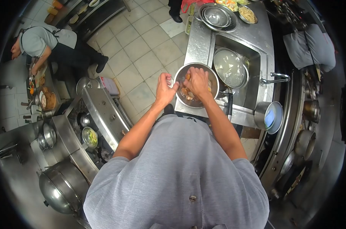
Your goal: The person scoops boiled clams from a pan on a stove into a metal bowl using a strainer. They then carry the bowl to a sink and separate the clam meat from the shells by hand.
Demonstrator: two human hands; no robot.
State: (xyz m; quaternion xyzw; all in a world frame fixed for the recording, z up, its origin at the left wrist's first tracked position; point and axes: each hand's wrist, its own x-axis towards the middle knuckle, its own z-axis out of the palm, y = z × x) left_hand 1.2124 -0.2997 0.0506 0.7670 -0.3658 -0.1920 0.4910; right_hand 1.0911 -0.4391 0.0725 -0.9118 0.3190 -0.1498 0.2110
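Note:
A round metal pot [183,70] stands on the steel counter left of the sink, with brown and orange pieces of food [187,93] inside it. My right hand [198,81] reaches down into the pot, its fingers bent round an orange-brown piece whose kind I cannot make out. At the pot's left rim is my left hand [165,89], fingers curled and raised; whether it holds anything small does not show. The pot's black handle [230,105] points toward my body on the right.
The sink [253,68] holds a large pot of cloudy water [229,68] beside the faucet [276,78]. Another pot [268,116] sits at the counter's near right. Metal bowls [217,17] stand at the far end. Co-workers [51,40] are at the left and upper right.

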